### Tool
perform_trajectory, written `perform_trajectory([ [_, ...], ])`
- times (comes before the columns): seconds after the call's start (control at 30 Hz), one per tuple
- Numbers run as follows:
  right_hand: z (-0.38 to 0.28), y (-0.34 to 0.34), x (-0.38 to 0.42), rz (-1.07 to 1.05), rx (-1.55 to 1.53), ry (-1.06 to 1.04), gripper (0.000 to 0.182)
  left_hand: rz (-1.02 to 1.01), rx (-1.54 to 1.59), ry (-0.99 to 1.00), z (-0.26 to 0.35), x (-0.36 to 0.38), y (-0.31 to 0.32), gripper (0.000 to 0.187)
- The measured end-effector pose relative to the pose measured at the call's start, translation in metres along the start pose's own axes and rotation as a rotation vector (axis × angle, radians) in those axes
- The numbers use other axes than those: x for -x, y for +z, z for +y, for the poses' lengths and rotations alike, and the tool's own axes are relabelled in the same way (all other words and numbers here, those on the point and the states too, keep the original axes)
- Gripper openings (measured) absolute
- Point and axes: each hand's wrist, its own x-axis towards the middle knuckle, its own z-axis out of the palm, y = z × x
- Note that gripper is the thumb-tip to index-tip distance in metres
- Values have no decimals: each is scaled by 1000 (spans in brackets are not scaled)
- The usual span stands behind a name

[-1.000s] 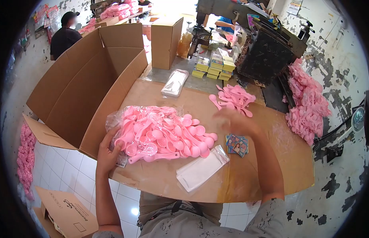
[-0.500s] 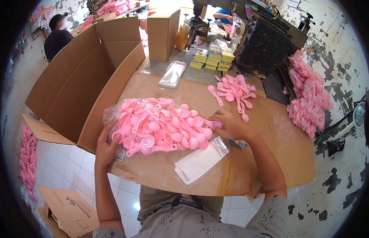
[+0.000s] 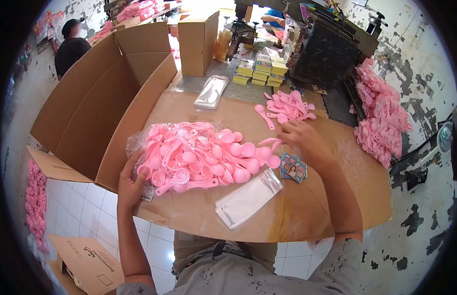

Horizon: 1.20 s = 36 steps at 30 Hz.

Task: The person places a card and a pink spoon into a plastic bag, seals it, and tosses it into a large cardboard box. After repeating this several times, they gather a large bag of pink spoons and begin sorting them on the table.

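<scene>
A large heap of pink measuring spoons (image 3: 204, 157) lies on the cardboard-covered table, partly inside a clear plastic bag (image 3: 135, 142). My left hand (image 3: 131, 179) is closed on the bag's left edge, thumb against the spoons. To the right of the heap, my right hand (image 3: 304, 142) has its fingers closed at a pink spoon (image 3: 271, 142); the fingertips are partly hidden. Beyond that hand is a smaller pile of pink spoons (image 3: 290, 104). Small printed cards (image 3: 293, 168) lie below the hand, and a stack of clear plastic sleeves (image 3: 248, 199) lies before the heap.
A big open carton (image 3: 135, 113) stands at my left, with a taller box (image 3: 196, 46) behind. More sleeves (image 3: 211, 92), card stacks (image 3: 258, 69) and a black machine (image 3: 324, 49) are farther back. Bagged pink spoons (image 3: 383, 118) hang right. A person (image 3: 71, 46) is at back left.
My right hand has moved from the heap's right end up and to the right, uncovering the printed cards. The left hand stays on the bag.
</scene>
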Motion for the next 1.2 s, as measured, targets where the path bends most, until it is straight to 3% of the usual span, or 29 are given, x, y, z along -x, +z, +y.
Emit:
perform_trajectory([
  [0.1, 28, -11, 5, -85, 78, 96, 21, 0, -9, 11, 1, -1, 0, 53],
  [0.2, 88, 3, 8, -40, 86, 265, 31, -1, -14, 3, -1, -1, 0, 52],
  [0.3, 94, 4, 6, 156, 278, 380, 38, -1, -3, -18, 2, 0, 1, 52],
  [0.4, 62, 24, -4, 352, 34, 306, 43, 8, -17, -8, 0, -1, 0, 53],
  [0.47, 25, 39, -9, 167, -265, 159, 44, 6, -19, 0, -2, -1, -1, 53],
  [0.53, -18, 30, -16, -75, -476, 193, 41, -5, -6, 8, -2, -1, -1, 53],
  [0.63, -22, 46, -22, -230, -541, 237, 38, -10, -6, 20, -3, -1, -1, 54],
  [0.83, 14, 15, -23, -367, -820, 273, 37, -17, -14, 28, -3, -1, -2, 54],
  [0.93, 29, 10, -14, -390, -1102, 466, 39, -4, -2, 32, -4, -1, -1, 54],
  [1.03, 59, 26, -7, -202, -1073, 394, 47, -10, 29, -10, -1, 0, -1, 54],
  [1.13, 60, 17, -12, 157, -588, 445, 51, -11, 17, 4, 4, 0, 0, 54],
  [1.2, 43, 16, -18, 355, -92, 303, 49, -3, -32, 15, -2, -1, -2, 54],
])
